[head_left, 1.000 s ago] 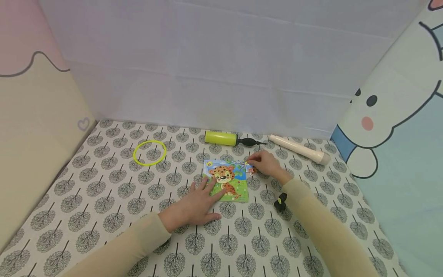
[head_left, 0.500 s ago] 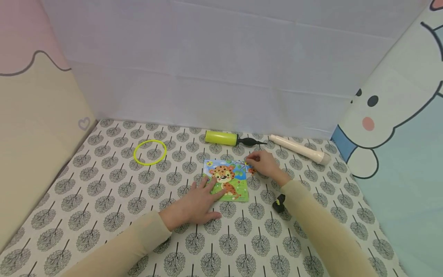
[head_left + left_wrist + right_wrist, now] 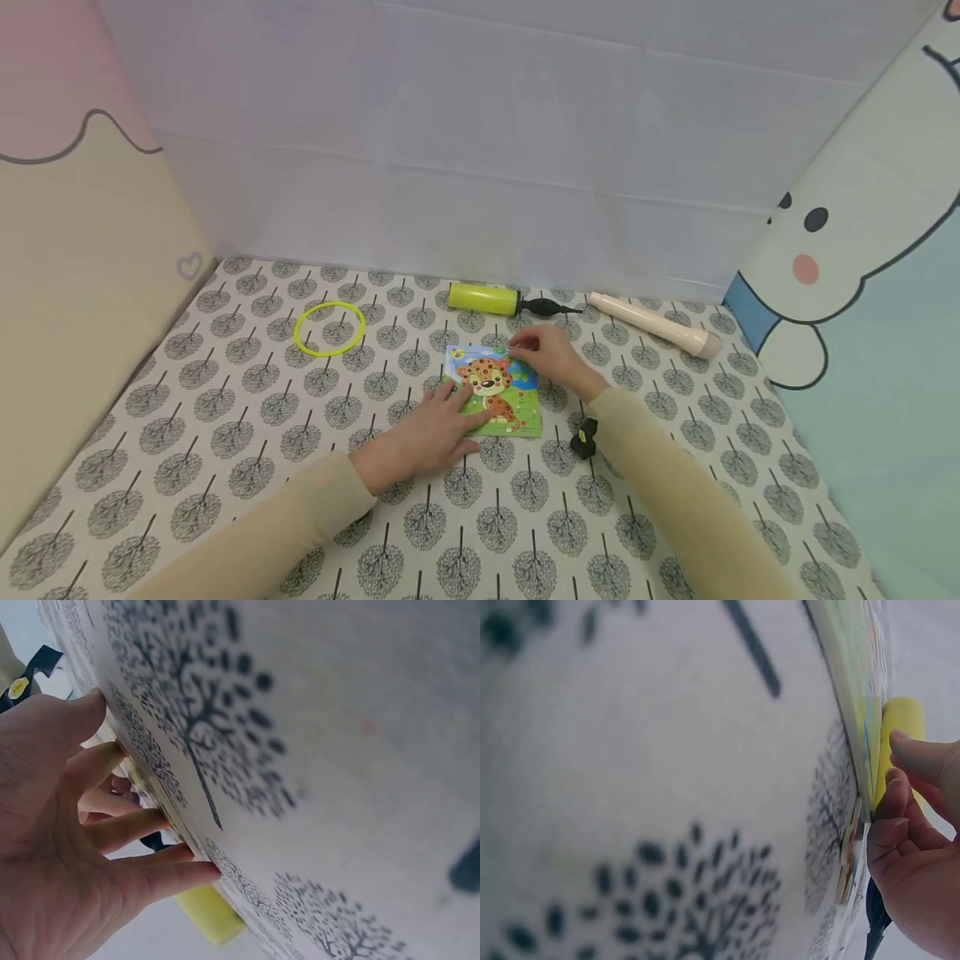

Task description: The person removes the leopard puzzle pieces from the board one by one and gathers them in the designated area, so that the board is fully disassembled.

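Observation:
A square picture puzzle (image 3: 495, 408) with a spotted leopard cub lies flat on the cloth in the head view. My left hand (image 3: 435, 429) rests on its lower left side, fingers spread and straight. Over the puzzle's upper right corner is my right hand (image 3: 547, 354), thumb and fingertips close together with the other fingers curled. I cannot tell whether a piece sits between those fingertips. The right wrist view shows small flat pieces (image 3: 849, 855) on the cloth beside the puzzle's edge, below the right hand; in the head view that hand hides them.
Behind the puzzle lie a yellow-green hand pump (image 3: 483, 298) with a black nozzle and a pale stick (image 3: 652, 323) with a thicker end. A yellow ring (image 3: 330, 354) lies at the left. A small black camera (image 3: 583, 439) sits at the right wrist. Fabric walls enclose the table.
My right hand has moved left, from the small piece beside the puzzle to over its upper right corner. My left hand stays on the puzzle; the head view has shifted slightly.

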Demonstrator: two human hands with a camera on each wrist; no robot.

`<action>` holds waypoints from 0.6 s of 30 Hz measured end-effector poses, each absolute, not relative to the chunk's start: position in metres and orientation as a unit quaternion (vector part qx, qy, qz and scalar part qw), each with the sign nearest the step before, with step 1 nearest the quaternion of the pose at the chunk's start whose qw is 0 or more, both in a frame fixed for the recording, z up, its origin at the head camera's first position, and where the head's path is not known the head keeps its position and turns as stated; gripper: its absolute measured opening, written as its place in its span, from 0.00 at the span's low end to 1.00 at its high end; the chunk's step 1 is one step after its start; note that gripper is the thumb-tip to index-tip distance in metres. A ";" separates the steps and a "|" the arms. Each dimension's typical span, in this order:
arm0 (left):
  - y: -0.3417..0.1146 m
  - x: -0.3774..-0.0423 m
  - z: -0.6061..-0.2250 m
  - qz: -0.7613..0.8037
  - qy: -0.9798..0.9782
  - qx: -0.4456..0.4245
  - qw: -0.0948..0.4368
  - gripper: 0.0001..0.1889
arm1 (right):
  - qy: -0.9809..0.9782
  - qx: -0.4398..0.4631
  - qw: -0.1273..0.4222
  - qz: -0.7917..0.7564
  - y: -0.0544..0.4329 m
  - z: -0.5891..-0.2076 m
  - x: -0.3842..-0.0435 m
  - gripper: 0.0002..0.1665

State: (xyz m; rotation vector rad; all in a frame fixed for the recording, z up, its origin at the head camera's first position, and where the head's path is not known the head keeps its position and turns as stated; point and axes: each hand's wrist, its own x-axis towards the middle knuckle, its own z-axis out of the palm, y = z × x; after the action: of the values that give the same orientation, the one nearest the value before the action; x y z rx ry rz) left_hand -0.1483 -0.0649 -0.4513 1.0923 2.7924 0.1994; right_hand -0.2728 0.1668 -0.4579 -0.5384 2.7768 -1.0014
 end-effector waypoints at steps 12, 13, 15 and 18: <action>-0.067 -0.150 -0.455 0.061 0.922 0.380 0.044 0.29 | 0.920 -0.213 0.104 -0.313 0.143 -0.455 -0.271 0.13; -0.067 -0.149 -0.454 0.060 0.922 0.379 0.045 0.30 | 0.919 -0.217 0.110 -0.310 0.142 -0.454 -0.271 0.13; -0.067 -0.148 -0.453 0.059 0.923 0.377 0.050 0.32 | 0.915 -0.228 0.122 -0.309 0.139 -0.452 -0.271 0.14; -0.067 -0.146 -0.452 0.052 0.924 0.375 0.055 0.34 | 0.911 -0.245 0.133 -0.304 0.136 -0.450 -0.272 0.14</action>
State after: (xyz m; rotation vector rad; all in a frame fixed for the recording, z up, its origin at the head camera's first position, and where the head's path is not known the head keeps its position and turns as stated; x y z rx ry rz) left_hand -0.1462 -0.0671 -0.4521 1.1396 2.8056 0.1594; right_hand -0.2716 0.1364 -0.4504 -0.7105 2.6424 -0.8805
